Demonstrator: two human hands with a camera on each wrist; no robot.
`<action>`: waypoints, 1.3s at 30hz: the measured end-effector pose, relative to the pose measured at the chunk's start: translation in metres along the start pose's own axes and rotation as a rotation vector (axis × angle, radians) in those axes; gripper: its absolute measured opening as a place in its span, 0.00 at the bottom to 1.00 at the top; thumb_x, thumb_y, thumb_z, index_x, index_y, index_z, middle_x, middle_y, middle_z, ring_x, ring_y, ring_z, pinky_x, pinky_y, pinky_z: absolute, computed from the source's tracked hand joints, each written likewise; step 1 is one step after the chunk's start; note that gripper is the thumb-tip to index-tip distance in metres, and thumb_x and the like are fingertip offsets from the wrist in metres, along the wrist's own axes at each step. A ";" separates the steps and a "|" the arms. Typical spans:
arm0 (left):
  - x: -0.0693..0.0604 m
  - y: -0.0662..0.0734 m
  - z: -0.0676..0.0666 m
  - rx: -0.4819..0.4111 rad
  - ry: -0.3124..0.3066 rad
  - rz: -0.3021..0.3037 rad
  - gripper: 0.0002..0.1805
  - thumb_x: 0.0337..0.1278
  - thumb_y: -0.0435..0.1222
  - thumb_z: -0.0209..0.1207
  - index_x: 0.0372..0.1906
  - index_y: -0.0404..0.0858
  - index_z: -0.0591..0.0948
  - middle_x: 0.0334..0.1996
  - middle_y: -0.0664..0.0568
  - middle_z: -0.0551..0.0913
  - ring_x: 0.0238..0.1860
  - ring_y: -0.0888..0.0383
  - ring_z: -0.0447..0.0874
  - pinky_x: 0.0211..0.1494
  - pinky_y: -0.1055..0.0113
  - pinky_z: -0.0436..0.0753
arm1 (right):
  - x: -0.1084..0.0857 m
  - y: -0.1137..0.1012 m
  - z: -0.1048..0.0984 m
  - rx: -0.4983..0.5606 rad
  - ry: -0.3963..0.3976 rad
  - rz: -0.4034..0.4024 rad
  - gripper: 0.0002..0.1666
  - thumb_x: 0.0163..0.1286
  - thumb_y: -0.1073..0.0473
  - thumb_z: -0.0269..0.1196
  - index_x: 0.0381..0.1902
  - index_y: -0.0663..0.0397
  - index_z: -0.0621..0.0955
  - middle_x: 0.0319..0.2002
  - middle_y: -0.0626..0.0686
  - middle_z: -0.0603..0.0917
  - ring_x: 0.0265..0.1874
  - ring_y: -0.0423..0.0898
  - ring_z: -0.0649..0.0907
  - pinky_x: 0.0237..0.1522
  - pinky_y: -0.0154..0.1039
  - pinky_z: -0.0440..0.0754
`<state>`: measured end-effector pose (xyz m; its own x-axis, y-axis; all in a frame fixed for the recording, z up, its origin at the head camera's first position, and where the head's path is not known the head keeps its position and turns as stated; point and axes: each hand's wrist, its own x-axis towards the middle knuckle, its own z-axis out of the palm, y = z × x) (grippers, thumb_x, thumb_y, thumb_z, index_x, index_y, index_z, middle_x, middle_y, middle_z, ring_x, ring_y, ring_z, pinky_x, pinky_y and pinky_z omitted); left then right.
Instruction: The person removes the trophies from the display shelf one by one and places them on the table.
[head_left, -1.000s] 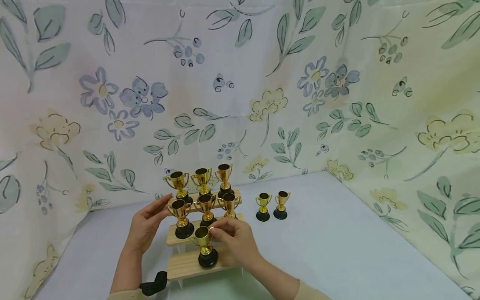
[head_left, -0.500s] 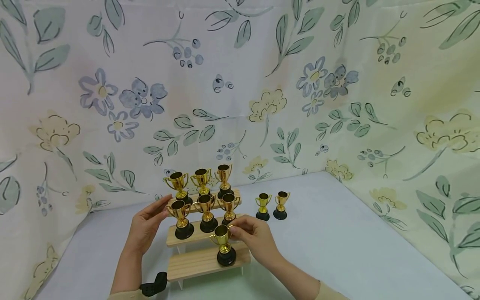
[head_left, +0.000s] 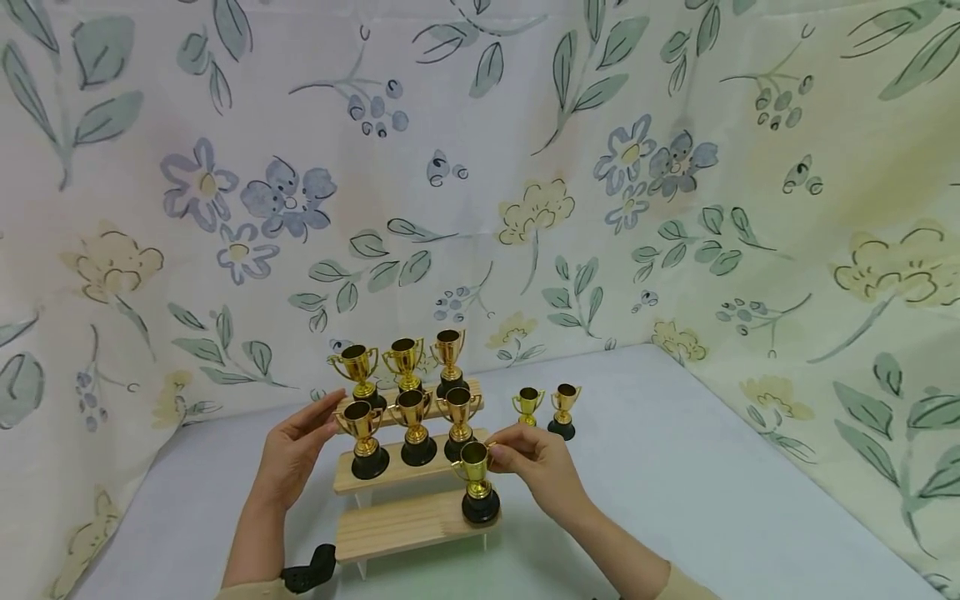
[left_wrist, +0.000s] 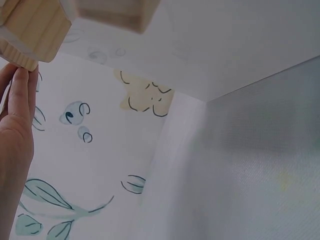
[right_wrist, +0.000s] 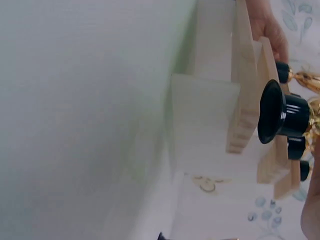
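Note:
My right hand (head_left: 542, 468) pinches one handle of a small gold trophy cup (head_left: 476, 475) with a black base. The cup is upright at the right end of the lowest board (head_left: 397, 527) of a three-step wooden stand. Its black base (right_wrist: 295, 116) shows its underside in the right wrist view; I cannot tell whether it touches the board. My left hand (head_left: 294, 454) touches the left end of the top board, and its straight fingers (left_wrist: 19, 95) meet the wooden end in the left wrist view. Trophies fill the middle board (head_left: 386, 473) and the top board (head_left: 470, 393).
Two more trophies, one gold (head_left: 528, 402) and one copper-gold (head_left: 564, 408), stand on the white table (head_left: 675, 483) right of the stand, the nearer partly behind my right hand. A black object (head_left: 309, 569) sits at my left wrist. Floral cloth (head_left: 480, 192) hangs behind.
My right hand has moved the trophy rightward along the lowest board, from its middle to its right end. My left hand has stayed at the stand's left end.

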<state>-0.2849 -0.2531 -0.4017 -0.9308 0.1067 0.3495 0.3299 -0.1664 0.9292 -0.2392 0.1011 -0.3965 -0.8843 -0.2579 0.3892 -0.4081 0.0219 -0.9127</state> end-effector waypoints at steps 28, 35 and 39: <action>0.000 0.000 0.001 -0.002 -0.016 0.022 0.27 0.69 0.23 0.51 0.71 0.24 0.63 0.57 0.70 0.82 0.61 0.73 0.78 0.59 0.85 0.77 | -0.006 0.018 -0.085 -0.023 0.148 0.049 0.19 0.70 0.62 0.63 0.47 0.77 0.78 0.36 0.35 0.89 0.36 0.35 0.89 0.42 0.33 0.89; -0.001 0.001 0.002 -0.008 -0.010 0.025 0.28 0.68 0.25 0.54 0.70 0.24 0.64 0.57 0.69 0.82 0.61 0.72 0.79 0.60 0.83 0.78 | -0.006 0.029 -0.115 -0.062 0.220 0.054 0.19 0.71 0.61 0.62 0.47 0.78 0.78 0.35 0.36 0.89 0.36 0.35 0.89 0.41 0.33 0.89; -0.001 0.001 0.002 -0.009 -0.006 0.013 0.29 0.66 0.26 0.56 0.70 0.25 0.65 0.57 0.69 0.82 0.61 0.72 0.79 0.61 0.83 0.77 | -0.004 0.032 -0.131 -0.047 0.281 0.053 0.19 0.70 0.62 0.62 0.46 0.79 0.78 0.34 0.36 0.89 0.35 0.34 0.89 0.41 0.32 0.89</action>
<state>-0.2831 -0.2519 -0.4007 -0.9255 0.1104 0.3623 0.3404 -0.1770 0.9235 -0.2781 0.2292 -0.4113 -0.9301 0.0227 0.3666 -0.3640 0.0746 -0.9284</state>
